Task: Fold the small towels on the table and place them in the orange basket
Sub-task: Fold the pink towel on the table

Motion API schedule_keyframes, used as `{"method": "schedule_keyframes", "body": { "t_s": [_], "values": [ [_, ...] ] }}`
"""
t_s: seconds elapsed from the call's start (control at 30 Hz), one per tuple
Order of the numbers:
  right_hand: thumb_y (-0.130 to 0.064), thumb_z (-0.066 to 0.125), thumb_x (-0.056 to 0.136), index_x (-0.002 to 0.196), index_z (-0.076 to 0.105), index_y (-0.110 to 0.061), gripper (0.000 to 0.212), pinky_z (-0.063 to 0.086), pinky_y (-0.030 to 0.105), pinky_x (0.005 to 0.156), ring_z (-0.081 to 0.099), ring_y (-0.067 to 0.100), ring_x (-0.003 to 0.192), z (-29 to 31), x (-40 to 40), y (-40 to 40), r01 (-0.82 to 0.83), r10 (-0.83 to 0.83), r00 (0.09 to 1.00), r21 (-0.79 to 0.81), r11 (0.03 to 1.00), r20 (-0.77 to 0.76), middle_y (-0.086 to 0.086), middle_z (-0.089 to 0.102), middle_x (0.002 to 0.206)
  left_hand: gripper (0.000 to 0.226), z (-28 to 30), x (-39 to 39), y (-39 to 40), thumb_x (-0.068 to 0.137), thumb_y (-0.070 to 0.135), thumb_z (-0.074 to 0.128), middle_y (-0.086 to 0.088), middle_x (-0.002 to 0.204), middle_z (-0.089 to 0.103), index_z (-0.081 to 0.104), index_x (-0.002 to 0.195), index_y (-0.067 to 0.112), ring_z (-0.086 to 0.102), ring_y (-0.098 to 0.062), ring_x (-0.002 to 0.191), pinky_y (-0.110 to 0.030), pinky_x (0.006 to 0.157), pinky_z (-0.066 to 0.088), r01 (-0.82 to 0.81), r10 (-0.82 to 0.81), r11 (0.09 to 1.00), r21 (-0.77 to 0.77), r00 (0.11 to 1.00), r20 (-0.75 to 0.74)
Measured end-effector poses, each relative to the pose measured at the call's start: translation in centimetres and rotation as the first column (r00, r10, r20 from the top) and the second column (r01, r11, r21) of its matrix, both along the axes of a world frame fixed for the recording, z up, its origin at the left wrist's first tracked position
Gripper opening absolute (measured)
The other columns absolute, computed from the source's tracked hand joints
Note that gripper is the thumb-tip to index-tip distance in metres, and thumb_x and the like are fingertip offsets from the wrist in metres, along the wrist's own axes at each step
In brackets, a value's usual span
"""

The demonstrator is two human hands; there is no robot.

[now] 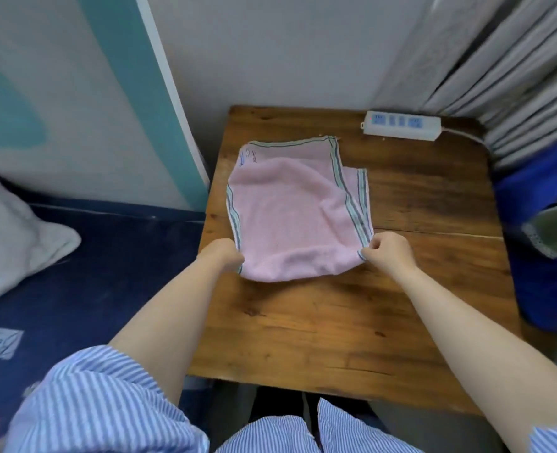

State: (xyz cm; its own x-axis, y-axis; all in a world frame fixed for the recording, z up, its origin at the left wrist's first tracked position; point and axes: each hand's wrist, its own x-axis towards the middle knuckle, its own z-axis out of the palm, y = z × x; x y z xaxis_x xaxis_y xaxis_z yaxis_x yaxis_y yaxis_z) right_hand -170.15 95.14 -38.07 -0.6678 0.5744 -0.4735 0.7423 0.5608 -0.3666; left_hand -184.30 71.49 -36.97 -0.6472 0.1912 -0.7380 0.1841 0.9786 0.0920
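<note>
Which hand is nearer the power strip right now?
Right. The right hand grips the pink towel at its near right corner, below the power strip; the left hand grips the opposite corner.

Non-task stuff in your view: white power strip [401,125] at the far right corner of the wooden table [352,322], its cord running off to the right. Grey curtain [499,70] hangs behind it. Blue fabric heap [545,243] beside the table's right edge. On your left, dark blue bedding [84,273] with a white pillow [9,237].
</note>
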Motion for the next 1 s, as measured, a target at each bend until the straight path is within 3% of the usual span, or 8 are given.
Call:
{"method": "schedule_keyframes", "body": {
  "t_s": [0.1, 0.2, 0.5, 0.63, 0.73, 0.87, 0.93, 1.0],
  "values": [
    [-0.016, 0.063, 0.079, 0.073, 0.067, -0.003, 0.014, 0.043, 0.036, 0.069, 0.057, 0.034, 0.082, -2.0, 2.8, -1.0, -0.235, 0.227, 0.972, 0.297, 0.926, 0.062, 0.013, 0.062, 0.080, 0.030, -1.9, 1.9, -1.3, 0.093, 0.008, 0.041, -0.011, 0.123, 0.054, 0.057, 0.118, 0.006, 0.054, -0.029, 0.111, -0.033, 0.086, 0.046, 0.131, -0.146, 0.985, -0.110, 0.979, -0.145],
    [0.000, 0.080, 0.052, 0.050, 0.062, -0.004, 0.019, 0.044, 0.034, 0.051, 0.055, 0.032, 0.052, -4.2, 5.8, -1.5, -0.349, 0.352, 0.932, 0.469, 0.812, 0.085, 0.010, 0.058, 0.053, 0.032, -4.0, 4.0, -2.4, 0.093, 0.001, 0.039, -0.010, 0.121, 0.052, 0.055, 0.120, 0.008, 0.053, -0.028, 0.111, -0.031, 0.083, 0.045, 0.327, -0.369, 0.925, -0.195, 0.896, -0.247],
    [0.013, 0.076, 0.033, 0.040, 0.056, -0.004, 0.027, 0.042, 0.035, 0.051, 0.051, 0.030, 0.046, -6.9, 8.6, -1.9, -0.347, 0.314, 0.937, 0.508, 0.788, 0.154, 0.010, 0.052, 0.045, 0.030, -7.3, 6.2, -5.1, 0.094, 0.002, 0.039, -0.008, 0.119, 0.055, 0.055, 0.119, 0.008, 0.056, -0.024, 0.109, -0.027, 0.085, 0.045, 0.332, -0.397, 0.890, -0.313, 0.902, -0.171],
    [0.001, 0.067, 0.066, 0.077, 0.068, -0.004, 0.012, 0.040, 0.039, 0.075, 0.056, 0.034, 0.086, -6.7, 9.5, -2.9, -0.398, 0.272, 0.905, 0.419, 0.816, 0.328, 0.014, 0.063, 0.084, 0.027, -7.0, 6.8, -6.4, 0.094, 0.003, 0.040, -0.006, 0.115, 0.061, 0.061, 0.109, 0.009, 0.060, -0.024, 0.105, -0.026, 0.080, 0.048, 0.284, -0.325, 0.905, -0.317, 0.942, -0.085],
    [-0.011, 0.046, 0.086, 0.105, 0.063, -0.013, 0.025, 0.034, 0.036, 0.089, 0.045, 0.026, 0.109, -6.8, 10.3, -3.4, -0.404, 0.241, 0.856, 0.301, 0.864, 0.458, 0.006, 0.056, 0.110, 0.026, -6.7, 7.2, -6.6, 0.094, 0.004, 0.041, -0.005, 0.116, 0.060, 0.061, 0.110, 0.010, 0.060, -0.022, 0.106, -0.025, 0.077, 0.045, 0.270, -0.294, 0.916, -0.298, 0.955, -0.040],
    [-0.006, 0.052, 0.079, 0.090, 0.066, -0.004, 0.018, 0.035, 0.037, 0.079, 0.051, 0.034, 0.099, -6.3, 8.9, -3.5, -0.260, 0.161, 0.947, 0.366, 0.893, 0.279, 0.012, 0.060, 0.099, 0.027, -6.2, 6.8, -5.9, 0.093, 0.007, 0.042, -0.007, 0.122, 0.052, 0.053, 0.117, 0.010, 0.053, -0.022, 0.111, -0.026, 0.081, 0.045, 0.268, -0.324, 0.917, -0.295, 0.932, -0.160],
    [0.006, 0.066, 0.059, 0.065, 0.063, 0.003, 0.008, 0.038, 0.037, 0.061, 0.057, 0.038, 0.074, -6.2, 7.3, -3.1, -0.248, 0.230, 0.969, 0.404, 0.880, 0.093, 0.017, 0.060, 0.073, 0.026, -6.0, 6.1, -4.9, 0.093, 0.008, 0.042, -0.007, 0.122, 0.048, 0.049, 0.118, 0.011, 0.050, -0.022, 0.112, -0.027, 0.081, 0.045, 0.261, -0.323, 0.931, -0.254, 0.914, -0.245],
    [0.010, 0.076, 0.040, 0.052, 0.058, 0.000, 0.023, 0.041, 0.032, 0.046, 0.056, 0.035, 0.053, -5.9, 5.3, -3.0, -0.299, 0.328, 0.945, 0.426, 0.854, 0.005, 0.013, 0.056, 0.056, 0.027, -6.0, 5.4, -3.6, 0.093, 0.009, 0.040, -0.007, 0.122, 0.046, 0.046, 0.119, 0.011, 0.048, -0.022, 0.112, -0.027, 0.082, 0.044, 0.267, -0.319, 0.942, -0.203, 0.902, -0.291]
  ]
}}
